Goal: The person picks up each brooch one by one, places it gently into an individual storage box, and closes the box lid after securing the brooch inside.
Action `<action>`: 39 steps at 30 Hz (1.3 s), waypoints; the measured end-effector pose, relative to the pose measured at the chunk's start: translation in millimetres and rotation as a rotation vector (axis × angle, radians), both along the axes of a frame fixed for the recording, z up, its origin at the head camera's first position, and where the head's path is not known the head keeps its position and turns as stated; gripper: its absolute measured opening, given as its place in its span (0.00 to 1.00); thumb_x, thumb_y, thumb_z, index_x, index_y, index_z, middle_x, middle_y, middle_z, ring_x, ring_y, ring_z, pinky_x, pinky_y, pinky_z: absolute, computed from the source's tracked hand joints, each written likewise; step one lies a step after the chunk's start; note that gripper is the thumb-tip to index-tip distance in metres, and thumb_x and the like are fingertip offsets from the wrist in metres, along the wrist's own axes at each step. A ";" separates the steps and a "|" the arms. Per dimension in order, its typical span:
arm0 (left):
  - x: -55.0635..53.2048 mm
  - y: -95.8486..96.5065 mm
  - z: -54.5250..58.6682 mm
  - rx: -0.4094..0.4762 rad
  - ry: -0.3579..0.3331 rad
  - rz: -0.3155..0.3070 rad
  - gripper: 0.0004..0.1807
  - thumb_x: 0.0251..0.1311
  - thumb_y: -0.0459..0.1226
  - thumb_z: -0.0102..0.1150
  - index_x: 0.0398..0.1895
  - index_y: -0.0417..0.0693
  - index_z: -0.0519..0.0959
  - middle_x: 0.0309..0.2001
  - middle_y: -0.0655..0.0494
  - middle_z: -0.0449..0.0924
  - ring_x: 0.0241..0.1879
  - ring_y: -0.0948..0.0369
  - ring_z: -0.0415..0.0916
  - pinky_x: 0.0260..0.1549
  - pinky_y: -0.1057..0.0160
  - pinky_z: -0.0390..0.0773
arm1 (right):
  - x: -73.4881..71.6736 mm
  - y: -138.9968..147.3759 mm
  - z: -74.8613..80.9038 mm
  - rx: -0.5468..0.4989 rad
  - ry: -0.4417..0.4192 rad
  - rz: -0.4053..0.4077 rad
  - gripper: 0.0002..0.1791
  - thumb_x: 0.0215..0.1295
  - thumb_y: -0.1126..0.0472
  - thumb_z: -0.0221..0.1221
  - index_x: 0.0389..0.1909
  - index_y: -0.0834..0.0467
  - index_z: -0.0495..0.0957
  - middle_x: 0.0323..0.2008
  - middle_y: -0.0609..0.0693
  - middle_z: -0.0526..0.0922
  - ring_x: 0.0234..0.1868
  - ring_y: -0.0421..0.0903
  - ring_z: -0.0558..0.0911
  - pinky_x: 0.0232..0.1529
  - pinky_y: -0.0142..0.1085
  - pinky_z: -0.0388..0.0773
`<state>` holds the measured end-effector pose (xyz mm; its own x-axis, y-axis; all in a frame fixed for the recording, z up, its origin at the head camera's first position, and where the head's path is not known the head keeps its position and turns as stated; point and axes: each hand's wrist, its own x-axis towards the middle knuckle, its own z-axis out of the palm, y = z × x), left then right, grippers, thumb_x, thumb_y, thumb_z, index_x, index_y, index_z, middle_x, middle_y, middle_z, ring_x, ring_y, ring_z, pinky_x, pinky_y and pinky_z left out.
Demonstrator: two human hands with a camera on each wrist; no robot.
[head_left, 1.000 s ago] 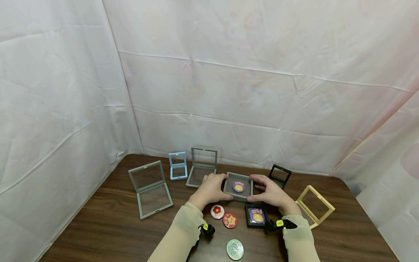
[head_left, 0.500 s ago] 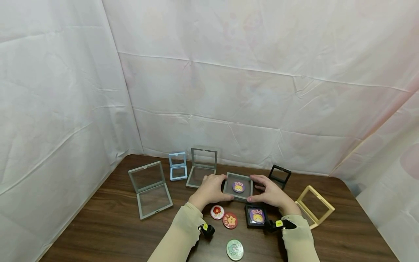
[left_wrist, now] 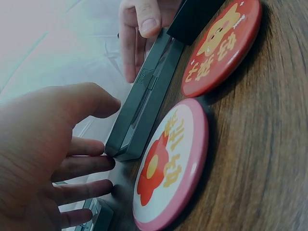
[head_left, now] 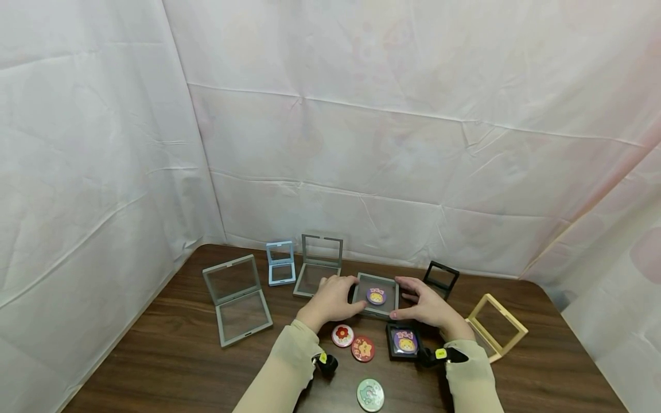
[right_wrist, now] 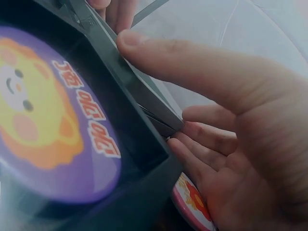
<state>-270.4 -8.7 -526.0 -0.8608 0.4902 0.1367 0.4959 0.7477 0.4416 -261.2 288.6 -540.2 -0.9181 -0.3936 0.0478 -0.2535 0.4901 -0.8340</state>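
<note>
A closed grey display frame (head_left: pixel 380 314) with a small purple badge (head_left: pixel 376 295) behind its clear film lies between both hands. My left hand (head_left: pixel 330 298) grips its left side, thumb at the near left corner and forefinger near the far one. On the right side, my right hand (head_left: pixel 426 301) holds the frame the same way, thumb at the front edge. A black display frame (head_left: pixel 390 339) containing a larger purple lion badge (right_wrist: pixel 43 115) lies just in front of my right hand. Near the left wrist are a white flower badge (head_left: pixel 343 335) and a red star badge (head_left: pixel 363 349).
Two open grey frames, one at far left (head_left: pixel 219 321) and one behind the left hand (head_left: pixel 306 261), stand with lids raised. Also open are a blue frame (head_left: pixel 281 281), a black one (head_left: pixel 457 279) and a yellow one (head_left: pixel 513 338). A green badge (head_left: pixel 370 395) lies nearest me.
My left thumb has shifted slightly away from me along the grey frame's near left corner. The right hand and the badges look unmoved.
</note>
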 end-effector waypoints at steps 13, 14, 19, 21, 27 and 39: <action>1.2 -0.6 -2.2 0.009 -0.023 -0.008 0.37 0.71 0.52 0.67 0.78 0.45 0.76 0.73 0.50 0.79 0.73 0.45 0.73 0.65 0.38 0.68 | 0.0 3.3 0.1 -0.018 -0.004 0.023 0.56 0.60 0.58 0.82 0.81 0.72 0.60 0.78 0.73 0.63 0.73 0.73 0.74 0.72 0.61 0.72; 1.1 -0.7 -2.4 0.011 -0.026 -0.008 0.37 0.71 0.52 0.66 0.78 0.46 0.76 0.73 0.50 0.79 0.74 0.45 0.72 0.65 0.38 0.68 | 0.3 3.1 0.3 -0.014 -0.007 0.021 0.56 0.60 0.57 0.82 0.81 0.72 0.60 0.78 0.72 0.63 0.73 0.73 0.74 0.72 0.60 0.73; 1.2 -1.2 -3.0 0.020 -0.037 -0.001 0.36 0.71 0.51 0.65 0.78 0.46 0.75 0.74 0.50 0.78 0.74 0.46 0.72 0.66 0.38 0.67 | 0.5 1.6 1.0 0.004 -0.027 0.006 0.56 0.61 0.56 0.82 0.82 0.70 0.61 0.79 0.70 0.63 0.73 0.71 0.74 0.71 0.58 0.74; 1.2 -1.3 -3.2 0.017 -0.038 0.002 0.36 0.70 0.51 0.65 0.78 0.47 0.75 0.74 0.50 0.78 0.74 0.47 0.72 0.65 0.39 0.67 | 0.4 1.2 1.7 0.004 -0.031 0.004 0.56 0.60 0.56 0.82 0.82 0.69 0.61 0.79 0.70 0.63 0.74 0.72 0.73 0.71 0.59 0.74; 1.3 -1.6 -2.5 0.006 -0.044 -0.008 0.37 0.70 0.51 0.63 0.80 0.47 0.74 0.75 0.51 0.78 0.75 0.48 0.72 0.64 0.39 0.67 | 0.7 1.2 3.5 0.002 -0.030 0.012 0.56 0.61 0.56 0.81 0.82 0.69 0.61 0.80 0.71 0.62 0.74 0.73 0.72 0.71 0.61 0.73; 1.8 -1.7 -3.5 -0.003 -0.071 -0.022 0.38 0.73 0.51 0.61 0.83 0.48 0.70 0.77 0.50 0.75 0.79 0.46 0.65 0.68 0.35 0.63 | -1.4 1.1 1.0 0.022 -0.023 0.010 0.55 0.62 0.54 0.81 0.83 0.69 0.61 0.80 0.70 0.61 0.74 0.73 0.72 0.72 0.61 0.72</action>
